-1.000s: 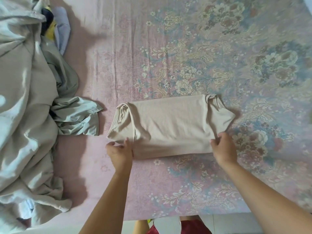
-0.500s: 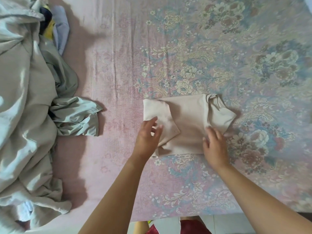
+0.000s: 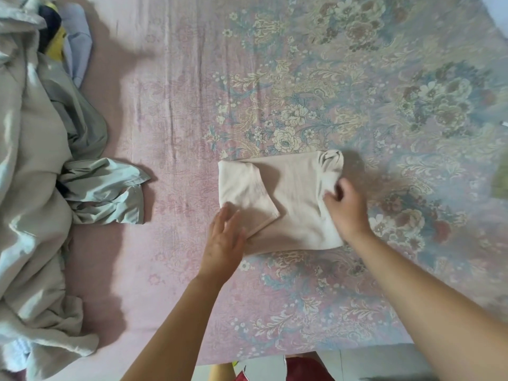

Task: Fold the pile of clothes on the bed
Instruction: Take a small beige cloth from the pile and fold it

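While the left hand (image 3: 225,237) lies flat with straight fingers on the folded flap of the beige garment (image 3: 291,204), the right hand (image 3: 345,210) pinches its right edge. Well left of both, the unfolded clothes pile (image 3: 35,188) rests on the floral bed (image 3: 357,92).

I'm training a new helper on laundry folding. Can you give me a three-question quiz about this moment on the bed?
1. True or false: the beige garment lies on the floral bedsheet, apart from the pile of unfolded clothes.
2. Which hand takes hold of the garment's sleeve end? A) left hand B) right hand C) neither
3. Fill in: the left hand lies with fingers ____ on the folded-over flap.

Key:
1. True.
2. B; its fingers curl at the right end, though blur hides the exact grip.
3. Straight (flat).
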The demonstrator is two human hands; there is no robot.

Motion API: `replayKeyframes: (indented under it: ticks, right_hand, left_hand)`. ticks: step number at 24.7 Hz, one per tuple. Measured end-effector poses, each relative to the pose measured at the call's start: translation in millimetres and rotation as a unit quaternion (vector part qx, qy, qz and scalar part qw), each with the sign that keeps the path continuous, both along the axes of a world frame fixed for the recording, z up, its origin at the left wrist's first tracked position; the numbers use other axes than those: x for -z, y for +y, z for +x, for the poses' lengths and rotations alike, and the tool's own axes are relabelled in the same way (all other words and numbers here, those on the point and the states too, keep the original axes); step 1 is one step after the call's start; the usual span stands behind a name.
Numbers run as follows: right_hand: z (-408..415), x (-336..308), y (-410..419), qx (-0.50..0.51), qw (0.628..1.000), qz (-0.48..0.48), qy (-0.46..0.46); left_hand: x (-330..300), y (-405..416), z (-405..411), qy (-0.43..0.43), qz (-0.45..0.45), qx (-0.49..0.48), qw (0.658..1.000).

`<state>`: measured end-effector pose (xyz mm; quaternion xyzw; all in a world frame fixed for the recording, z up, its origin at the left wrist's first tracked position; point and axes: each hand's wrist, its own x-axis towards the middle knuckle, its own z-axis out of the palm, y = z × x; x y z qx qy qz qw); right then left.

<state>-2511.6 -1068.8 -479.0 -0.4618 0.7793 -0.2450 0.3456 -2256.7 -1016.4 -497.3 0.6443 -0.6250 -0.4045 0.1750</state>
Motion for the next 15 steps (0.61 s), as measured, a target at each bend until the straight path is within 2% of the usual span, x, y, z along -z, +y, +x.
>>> replayKeyframes:
  ticks: [2,3,4,6,8,10,11,13,15]
  right_hand:
    - [12.5,-4.8,18.5,-0.224,0.973,-0.037,0.048]
    - [14.4,-2.8,26.2,-0.284,0.952,-0.055,0.097]
    - [13.2,1.7,31.9,-0.297,0.942,-0.068,0.145]
    - [11.0,7.0,35.8,-0.245,0.946,-0.034,0.209]
    - [8.4,12.4,38.8,-0.294,0.922,0.035,0.250]
    - [7.3,15.3,41.8,-0.349,0.902,0.058,0.248]
    - [7.9,13.7,41.9,-0.322,0.920,0.033,0.220]
    - [10.1,6.0,39.6,-0.184,0.977,-0.014,0.106]
    - [9.1,-2.5,29.7,-0.023,0.998,0.016,-0.051]
  left_hand:
    - [-5.4,-8.0,-3.2,0.054,0.052,-0.114,0.991]
    - [-7.8,-13.7,-4.3,0.072,0.094,-0.168,0.979]
    - [-9.0,-19.3,-5.2,0.083,0.138,-0.224,0.961]
    - [-10.6,-28.3,-5.8,0.088,0.211,-0.309,0.923]
    - [-14.2,-35.4,-5.6,0.095,0.258,-0.343,0.898]
    - [-19.3,-42.5,-3.8,0.122,0.285,-0.328,0.892]
    - [-24.2,-47.0,-5.3,0.151,0.289,-0.303,0.895]
    - [-38.9,-58.4,-22.8,0.218,0.277,-0.233,0.906]
    - [-52.2,-70.5,-58.3,0.248,0.259,-0.164,0.919]
